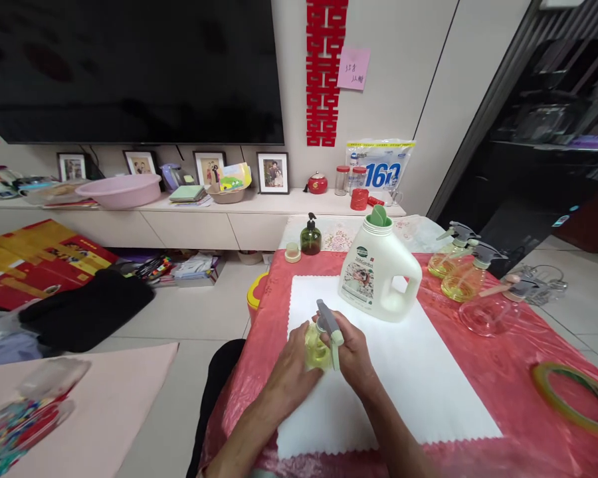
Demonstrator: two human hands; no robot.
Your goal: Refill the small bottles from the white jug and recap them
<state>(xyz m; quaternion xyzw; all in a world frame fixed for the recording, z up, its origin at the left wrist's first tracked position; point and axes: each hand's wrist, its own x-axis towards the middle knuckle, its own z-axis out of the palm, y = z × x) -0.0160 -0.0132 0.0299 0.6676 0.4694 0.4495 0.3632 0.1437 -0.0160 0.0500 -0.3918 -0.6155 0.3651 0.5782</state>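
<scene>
My left hand point(296, 362) is wrapped round a small clear spray bottle point(317, 346) with yellowish liquid in it. At its neck, my right hand point(349, 348) grips the grey and pale green spray head point(331, 325). The bottle is over a white scallop-edged mat point(398, 392). Just behind my hands stands a large white detergent jug point(363, 265), its green-rimmed mouth uncapped with a green spout showing. A pale cap point(292, 251) and a dark green pump bottle point(310, 238) are near the table's far left corner.
Two filled spray bottles point(463, 282) stand at the right, beside an empty-looking clear bottle point(488, 312) and loose spray heads point(528, 289). A tape roll point(578, 398) lies on the red table cover point(249, 378). Behind is a low cabinet point(189, 229).
</scene>
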